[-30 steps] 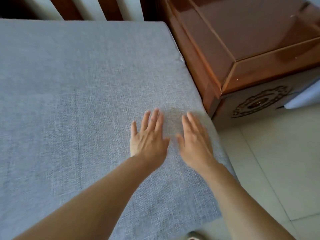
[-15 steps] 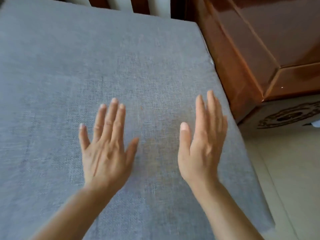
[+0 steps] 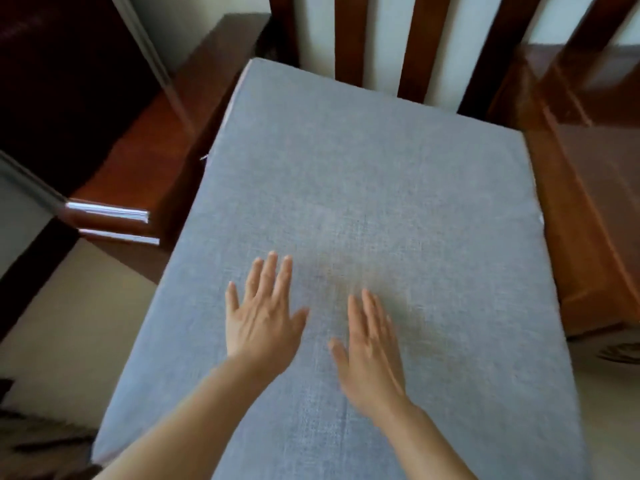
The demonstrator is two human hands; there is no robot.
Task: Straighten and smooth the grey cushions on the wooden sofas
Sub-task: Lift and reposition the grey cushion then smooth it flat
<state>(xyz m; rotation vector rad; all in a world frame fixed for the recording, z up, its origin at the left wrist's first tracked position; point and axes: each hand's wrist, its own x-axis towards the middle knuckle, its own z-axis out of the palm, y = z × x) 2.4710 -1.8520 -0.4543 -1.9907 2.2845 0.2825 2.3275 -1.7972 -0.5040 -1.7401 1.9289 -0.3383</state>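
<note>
I'm pressing my left hand [image 3: 263,318] and right hand [image 3: 370,351], fingers straight, gripping nothing, on the cushion [image 3: 381,188]; it's looking flat already, other cushions unseen.

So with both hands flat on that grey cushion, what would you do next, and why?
Probably slide both palms away from the body toward the slatted wooden backrest. The left hand and right hand lie with straight fingers near the front of the grey fabric seat cushion, and the stretch of fabric beyond them is not yet covered.
</note>
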